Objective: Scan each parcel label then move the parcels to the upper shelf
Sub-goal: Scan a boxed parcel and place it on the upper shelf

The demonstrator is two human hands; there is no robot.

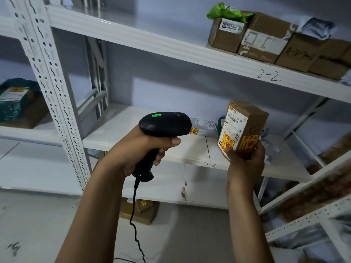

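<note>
My left hand [136, 149] grips a black corded barcode scanner [163, 123] with a green light lit on top, its head pointing right. My right hand [245, 158] holds a small brown cardboard parcel [247, 126] upright by its lower end, above the front of the lower shelf marked 2-3 [152, 149]. Its white label with barcode and yellow-red fragile stickers faces the scanner. A gap separates the scanner from the parcel. The upper shelf marked 2-2 [171, 46] carries several brown boxes [262, 44] at its right end.
A grey mailer bag [204, 128] and crumpled white bags [269, 143] lie on the lower shelf behind the held parcel. A green bag [224, 12] tops the upper boxes. A perforated white upright [55, 92] stands left, with a teal-wrapped parcel [17, 103] beyond. A box [142, 211] sits on the floor.
</note>
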